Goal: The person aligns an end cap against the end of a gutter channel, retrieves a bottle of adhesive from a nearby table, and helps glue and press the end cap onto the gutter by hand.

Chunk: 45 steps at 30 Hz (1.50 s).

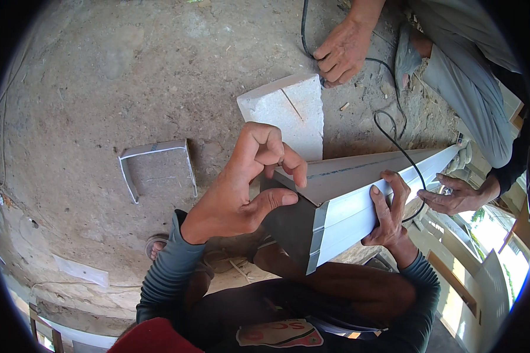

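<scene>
A long white gutter [347, 226] with a dark grey end cap [291, 220] lies slantwise above my knees, its near end toward me. At that end, my left hand [241, 188] has its fingers bent over the cap's upper edge and its thumb against the outer face. My right hand [388, 212] grips the gutter's side wall farther along. Another person's hand [456, 194] is beside the gutter at the right, near a black cable [415, 165] that crosses it. That person's other hand [344, 53] is lowered by a white block [288, 115] with a dark slit.
A short U-shaped channel piece [159, 147] with white edges sits on the rough concrete floor [118, 88] to the left. A flat white strip [81, 270] lies at the lower left. The other person's grey-trousered leg [468, 88] is at the upper right, and boards [453, 285] lean at the lower right.
</scene>
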Available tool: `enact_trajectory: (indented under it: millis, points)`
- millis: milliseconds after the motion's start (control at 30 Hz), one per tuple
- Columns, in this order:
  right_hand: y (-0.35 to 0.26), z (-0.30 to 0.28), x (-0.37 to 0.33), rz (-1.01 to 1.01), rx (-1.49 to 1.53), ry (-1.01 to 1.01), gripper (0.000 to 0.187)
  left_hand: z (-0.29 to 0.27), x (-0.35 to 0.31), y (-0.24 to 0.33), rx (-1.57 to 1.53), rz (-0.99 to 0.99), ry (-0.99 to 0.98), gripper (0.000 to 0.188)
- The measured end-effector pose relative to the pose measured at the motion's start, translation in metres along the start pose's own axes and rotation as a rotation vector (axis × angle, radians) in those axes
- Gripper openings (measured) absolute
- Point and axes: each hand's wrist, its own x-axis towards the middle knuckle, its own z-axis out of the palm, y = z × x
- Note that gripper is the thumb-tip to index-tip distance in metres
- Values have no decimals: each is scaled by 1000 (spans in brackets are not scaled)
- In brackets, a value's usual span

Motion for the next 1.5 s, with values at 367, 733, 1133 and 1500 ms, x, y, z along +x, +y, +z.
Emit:
enact_trajectory:
  millis: [367,733,1133,1500]
  points:
    - [3,2,-1,-15,-4,2,80,2,1,-14,41,152,-28,55]
    - [1,3,2,-12,-62,12,86,14,2,-16,-293,27,28,50]
    - [-1,-2,11,-8,-63,-34,96,17,10,0,-247,11,-10,43]
    - [4,-21,46,25,54,-65,109,4,25,-1,6,63,162,48]
